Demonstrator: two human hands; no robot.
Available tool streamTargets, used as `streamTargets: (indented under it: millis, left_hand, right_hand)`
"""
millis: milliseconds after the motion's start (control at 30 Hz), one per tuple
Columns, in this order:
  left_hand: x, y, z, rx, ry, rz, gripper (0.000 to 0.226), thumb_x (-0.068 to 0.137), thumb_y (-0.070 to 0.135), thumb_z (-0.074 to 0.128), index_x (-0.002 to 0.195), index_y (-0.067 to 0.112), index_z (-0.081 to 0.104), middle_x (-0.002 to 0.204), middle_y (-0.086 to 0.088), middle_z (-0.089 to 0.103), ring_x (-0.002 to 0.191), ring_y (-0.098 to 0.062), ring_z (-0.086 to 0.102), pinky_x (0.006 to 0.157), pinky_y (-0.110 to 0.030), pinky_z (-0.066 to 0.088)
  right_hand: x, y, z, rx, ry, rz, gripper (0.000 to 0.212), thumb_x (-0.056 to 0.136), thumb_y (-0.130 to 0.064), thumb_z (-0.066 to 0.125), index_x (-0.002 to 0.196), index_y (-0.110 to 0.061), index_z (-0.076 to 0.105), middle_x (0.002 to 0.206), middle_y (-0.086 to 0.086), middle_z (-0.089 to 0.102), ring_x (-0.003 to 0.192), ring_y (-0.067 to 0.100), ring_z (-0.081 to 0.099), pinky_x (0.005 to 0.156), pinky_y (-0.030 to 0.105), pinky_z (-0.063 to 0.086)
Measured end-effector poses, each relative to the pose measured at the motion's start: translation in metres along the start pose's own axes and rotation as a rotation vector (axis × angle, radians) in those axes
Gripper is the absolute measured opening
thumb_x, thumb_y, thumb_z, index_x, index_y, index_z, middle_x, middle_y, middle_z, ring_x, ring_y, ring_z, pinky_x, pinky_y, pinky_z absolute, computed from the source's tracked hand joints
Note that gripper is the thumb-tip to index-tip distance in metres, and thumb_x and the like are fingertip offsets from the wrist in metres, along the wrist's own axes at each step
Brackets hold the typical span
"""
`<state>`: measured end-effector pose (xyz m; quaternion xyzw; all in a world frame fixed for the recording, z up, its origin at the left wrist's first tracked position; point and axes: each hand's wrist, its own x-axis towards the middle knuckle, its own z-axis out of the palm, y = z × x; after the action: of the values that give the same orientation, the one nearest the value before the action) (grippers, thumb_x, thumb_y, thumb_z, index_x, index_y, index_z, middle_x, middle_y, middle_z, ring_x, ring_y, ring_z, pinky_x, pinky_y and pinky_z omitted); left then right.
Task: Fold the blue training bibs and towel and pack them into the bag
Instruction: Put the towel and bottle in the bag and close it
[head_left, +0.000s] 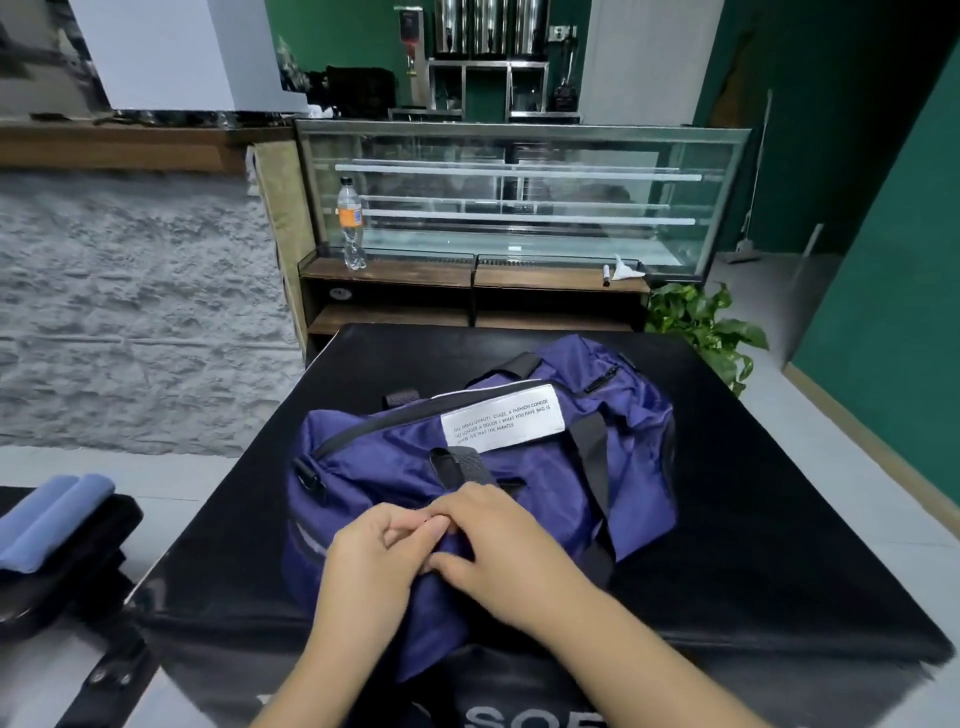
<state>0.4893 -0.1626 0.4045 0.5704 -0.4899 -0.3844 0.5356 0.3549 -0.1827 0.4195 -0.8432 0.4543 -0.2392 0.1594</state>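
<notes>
In the head view, the bag (483, 467) lies on the black table (779, 519), its top zipper seemingly closed. The left hand (374, 561) and right hand (498, 545) meet together, pinching its near fabric. No bibs show; packing seems nearly finished.

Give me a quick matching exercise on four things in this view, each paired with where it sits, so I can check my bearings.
Things:
1. bag
2. plastic bottle
3. folded blue cloth
4. potted plant

Places:
A. far left, on a dark seat
B. standing on the wooden shelf in front of the glass display case
C. middle of the black table, under both hands
D. on the floor past the table's far right corner

Pairs: 1-C, 2-B, 3-A, 4-D
</notes>
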Motion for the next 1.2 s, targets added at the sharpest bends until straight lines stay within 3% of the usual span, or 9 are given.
streamTargets:
  millis: [100, 200, 300, 400, 533, 767, 967, 1100, 1200]
  left_hand:
    - [-0.006, -0.006, -0.005, 0.087, -0.051, 0.100, 0.025, 0.079, 0.000, 0.073, 0.076, 0.025, 0.072, 0.076, 0.018, 0.073, 0.071, 0.008, 0.065, 0.067, -0.004, 0.044]
    - [0.002, -0.020, -0.021, 0.352, -0.021, 0.364, 0.017, 0.080, 0.031, 0.069, 0.080, 0.048, 0.069, 0.090, 0.032, 0.067, 0.094, 0.012, 0.056, 0.086, -0.006, 0.038]
    - [0.009, -0.040, -0.029, 0.654, 0.024, 0.459, 0.042, 0.068, 0.052, 0.058, 0.109, 0.046, 0.054, 0.104, 0.033, 0.053, 0.105, 0.001, 0.043, 0.088, -0.028, 0.034]
    - [0.013, -0.050, -0.025, 0.766, 0.063, 0.455, 0.042, 0.065, 0.057, 0.057, 0.105, 0.042, 0.055, 0.100, 0.027, 0.048, 0.104, -0.003, 0.041, 0.085, -0.035, 0.024]
    - [0.019, -0.048, -0.029, 0.732, 0.151, 0.492, 0.028, 0.069, 0.059, 0.047, 0.076, 0.034, 0.060, 0.077, 0.023, 0.052, 0.090, -0.005, 0.044, 0.079, -0.033, 0.021]
    - [0.013, -0.051, -0.037, 0.662, 0.145, 0.506, 0.027, 0.070, 0.058, 0.049, 0.087, 0.037, 0.049, 0.076, 0.031, 0.051, 0.088, 0.006, 0.038, 0.075, -0.024, 0.015]
    - [0.026, -0.048, -0.050, 0.577, 0.123, 0.534, 0.024, 0.077, 0.054, 0.046, 0.093, 0.039, 0.057, 0.112, 0.029, 0.047, 0.104, -0.005, 0.037, 0.087, -0.025, 0.020]
    - [0.049, -0.040, -0.068, 0.470, 0.271, 0.506, 0.064, 0.080, 0.046, 0.049, 0.128, 0.004, 0.047, 0.137, -0.022, 0.039, 0.130, -0.028, 0.030, 0.111, -0.035, 0.020]
    - [0.076, -0.033, -0.081, 0.454, 0.332, 0.371, 0.072, 0.084, 0.041, 0.055, 0.139, 0.000, 0.034, 0.138, -0.025, 0.036, 0.132, -0.034, 0.030, 0.112, -0.044, 0.023]
  right_hand:
    - [0.002, -0.006, 0.015, -0.019, 0.069, 0.080, 0.020, 0.093, -0.018, 0.050, 0.111, -0.015, 0.058, 0.112, 0.003, 0.057, 0.107, 0.020, 0.048, 0.092, 0.030, 0.038]
    - [-0.001, -0.005, 0.031, 0.044, 0.153, 0.098, 0.026, 0.094, -0.026, 0.040, 0.103, -0.013, 0.060, 0.106, 0.002, 0.061, 0.102, 0.019, 0.052, 0.087, 0.025, 0.035]
    - [-0.007, -0.005, 0.042, 0.164, 0.286, 0.135, 0.030, 0.091, -0.029, 0.038, 0.096, -0.015, 0.065, 0.096, -0.004, 0.065, 0.091, 0.010, 0.057, 0.082, 0.017, 0.040]
    - [-0.013, -0.011, 0.040, 0.210, 0.341, 0.122, 0.023, 0.090, -0.023, 0.042, 0.092, -0.017, 0.064, 0.092, -0.007, 0.064, 0.085, 0.003, 0.055, 0.078, 0.009, 0.038]
    - [-0.013, -0.007, 0.026, 0.205, 0.369, 0.189, 0.012, 0.095, -0.013, 0.048, 0.095, -0.021, 0.056, 0.092, -0.010, 0.061, 0.087, 0.005, 0.054, 0.078, 0.016, 0.040]
    - [-0.010, 0.041, 0.007, 0.182, 0.467, 0.523, 0.011, 0.094, -0.013, 0.054, 0.090, -0.021, 0.048, 0.083, -0.007, 0.059, 0.081, 0.016, 0.054, 0.069, 0.022, 0.032]
    - [-0.020, 0.054, 0.017, 0.185, 0.435, 0.653, 0.019, 0.094, -0.026, 0.058, 0.099, -0.020, 0.041, 0.073, -0.009, 0.054, 0.074, 0.014, 0.054, 0.060, 0.022, 0.033]
    - [-0.026, 0.061, 0.018, 0.276, 0.532, 0.775, 0.048, 0.087, -0.040, 0.064, 0.120, -0.014, 0.042, 0.110, 0.000, 0.055, 0.096, 0.022, 0.058, 0.072, 0.027, 0.042]
    - [-0.024, 0.069, 0.007, 0.471, 0.638, 0.854, 0.078, 0.087, -0.042, 0.064, 0.147, -0.012, 0.023, 0.146, 0.009, 0.036, 0.129, 0.026, 0.043, 0.101, 0.034, 0.036]
